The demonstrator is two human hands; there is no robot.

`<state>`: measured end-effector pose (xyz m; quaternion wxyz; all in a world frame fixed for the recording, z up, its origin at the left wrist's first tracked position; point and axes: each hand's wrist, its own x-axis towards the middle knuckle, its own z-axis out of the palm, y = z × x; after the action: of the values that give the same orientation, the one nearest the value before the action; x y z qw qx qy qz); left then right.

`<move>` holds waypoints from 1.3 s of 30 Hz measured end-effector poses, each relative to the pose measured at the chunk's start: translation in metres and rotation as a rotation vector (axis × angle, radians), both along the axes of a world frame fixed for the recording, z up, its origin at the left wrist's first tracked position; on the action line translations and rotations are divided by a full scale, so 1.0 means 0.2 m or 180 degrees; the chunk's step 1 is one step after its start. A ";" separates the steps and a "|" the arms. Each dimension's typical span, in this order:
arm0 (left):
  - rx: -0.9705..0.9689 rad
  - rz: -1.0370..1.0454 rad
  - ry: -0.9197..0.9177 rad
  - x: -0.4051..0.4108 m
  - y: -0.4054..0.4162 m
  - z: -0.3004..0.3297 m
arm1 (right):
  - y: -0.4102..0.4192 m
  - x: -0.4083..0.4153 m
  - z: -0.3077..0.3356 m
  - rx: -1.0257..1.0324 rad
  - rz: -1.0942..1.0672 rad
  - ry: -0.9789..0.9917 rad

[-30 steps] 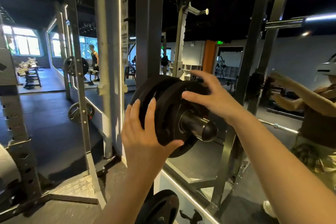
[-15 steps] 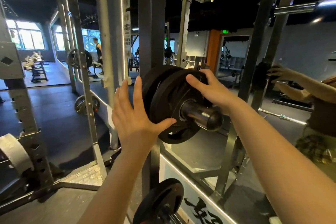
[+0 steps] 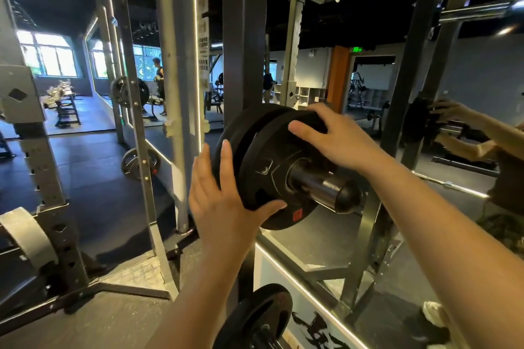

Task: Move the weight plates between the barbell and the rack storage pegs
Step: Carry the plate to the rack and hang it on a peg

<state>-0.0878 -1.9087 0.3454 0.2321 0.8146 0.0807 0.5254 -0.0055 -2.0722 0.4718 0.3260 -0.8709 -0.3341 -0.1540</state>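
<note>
Two black weight plates sit on a steel storage peg (image 3: 326,190) that sticks out of the rack upright (image 3: 245,37). The front plate (image 3: 272,167) has a small red label near its lower rim. My left hand (image 3: 224,207) holds that plate's lower left edge, thumb on its face and fingers straight up along its rim. My right hand (image 3: 337,136) curls over the top right rim of the same plate. The rear plate (image 3: 241,127) shows only as a dark edge behind it.
A lower peg carries another black plate (image 3: 261,317) near my left forearm. A mirror (image 3: 425,122) behind the rack reflects my arms and a barbell (image 3: 482,10) on its hooks. A grey padded bar end (image 3: 25,235) sits at the left. A person (image 3: 159,85) stands far back.
The view has shifted slightly, so the plates appear a little lower and closer. Both hands stay on the front plate, with my right hand's fingers curling further over its top rim.
</note>
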 end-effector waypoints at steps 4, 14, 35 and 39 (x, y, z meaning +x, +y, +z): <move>0.0069 0.0033 -0.0332 -0.01 0.06 0.10 | -0.02 0.06 -0.06 0.0336 -0.0279 0.0597; 0.0089 -0.0130 0.0367 0.05 0.07 0.47 | 0.00 0.23 -0.23 0.1145 -0.0277 0.1849; -0.0421 -0.0411 -0.0596 0.13 -0.03 0.12 | 0.02 0.31 -0.18 0.1341 0.0352 0.1981; -0.0138 -0.0412 -0.0852 0.22 0.00 0.15 | 0.02 0.42 -0.24 0.1312 0.0325 0.1933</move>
<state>-0.0439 -1.9077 0.3753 0.2917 0.7355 0.0077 0.6115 0.0786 -2.0680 0.4236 0.5861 -0.7751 -0.2271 0.0638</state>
